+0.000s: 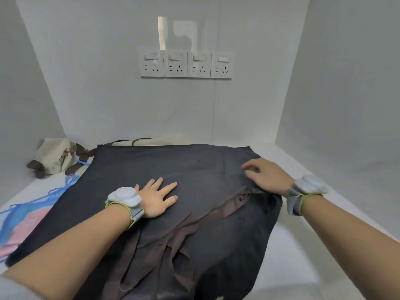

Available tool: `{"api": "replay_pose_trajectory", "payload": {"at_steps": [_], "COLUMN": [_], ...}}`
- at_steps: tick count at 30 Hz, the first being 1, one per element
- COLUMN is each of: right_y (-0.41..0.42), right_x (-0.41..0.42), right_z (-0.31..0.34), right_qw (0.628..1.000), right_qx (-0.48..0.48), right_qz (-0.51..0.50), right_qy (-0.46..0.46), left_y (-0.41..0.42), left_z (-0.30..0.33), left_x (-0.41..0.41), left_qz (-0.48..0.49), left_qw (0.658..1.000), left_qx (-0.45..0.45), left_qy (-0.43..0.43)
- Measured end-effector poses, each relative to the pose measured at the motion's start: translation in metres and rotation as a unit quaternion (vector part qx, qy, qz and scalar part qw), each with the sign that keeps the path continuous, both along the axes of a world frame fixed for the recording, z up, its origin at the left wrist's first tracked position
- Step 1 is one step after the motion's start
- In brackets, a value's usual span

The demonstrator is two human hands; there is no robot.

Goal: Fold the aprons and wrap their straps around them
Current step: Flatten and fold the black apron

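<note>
A dark apron [173, 169] is lying spread over the white counter [292, 245], filling most of the space under and between both hands. The left hand [157, 198] is resting flat on the cloth, its fingers [168, 187] straight and slightly apart, pressing the fabric down; the apron is stretching away from these fingers on every side. The right hand [268, 176] is sitting on the apron near its right edge, its fingers [249, 167] bent down onto the cloth; whether they are pinching a fold or only pressing is hard to tell. Just below the right fingers, brownish straps [242, 198] are trailing down across the dark cloth toward the near edge, where more strap loops [173, 245] are lying bunched, nearer the viewer than both sets of fingers. Each wrist is wearing a grey band [125, 198] with a green trim.

Left of the left fingers, a pink and blue apron [23, 215] is lying partly under the dark one. Beyond it, in the far left corner, a beige apron [56, 156] with brown straps is sitting crumpled. Four sockets [186, 63] are lining the back wall.
</note>
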State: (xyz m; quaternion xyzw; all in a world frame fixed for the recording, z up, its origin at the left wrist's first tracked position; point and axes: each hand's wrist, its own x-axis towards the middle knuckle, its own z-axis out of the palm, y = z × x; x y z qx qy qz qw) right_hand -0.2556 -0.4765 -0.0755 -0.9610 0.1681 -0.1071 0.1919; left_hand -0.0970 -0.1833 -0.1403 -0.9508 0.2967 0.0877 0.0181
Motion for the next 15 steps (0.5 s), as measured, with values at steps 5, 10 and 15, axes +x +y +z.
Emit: {"api": "replay_pose_trajectory", "payload": {"at_steps": [5,10,15], "right_y": [0.057,0.015,-0.013], "right_x": [0.006,-0.037,-0.088], "right_z": [-0.008,-0.012,-0.013], "right_qw": [0.97,0.953,0.947], "right_qx": [-0.062,-0.062,-0.162], "right_qz": [0.165,0.116,0.026], "right_qy": [0.169,0.273,0.275], "left_y": [0.001,0.001,-0.014], "left_z": [-0.004,0.003,0.013], "left_x": [-0.005,-0.014,-0.032], "left_qz": [0.006,-0.051,-0.135], "left_qw": [1.0,0.995,0.984], "left_qx": [-0.013,-0.025,-0.107], "left_qy": [-0.021,-0.085,-0.05]}}
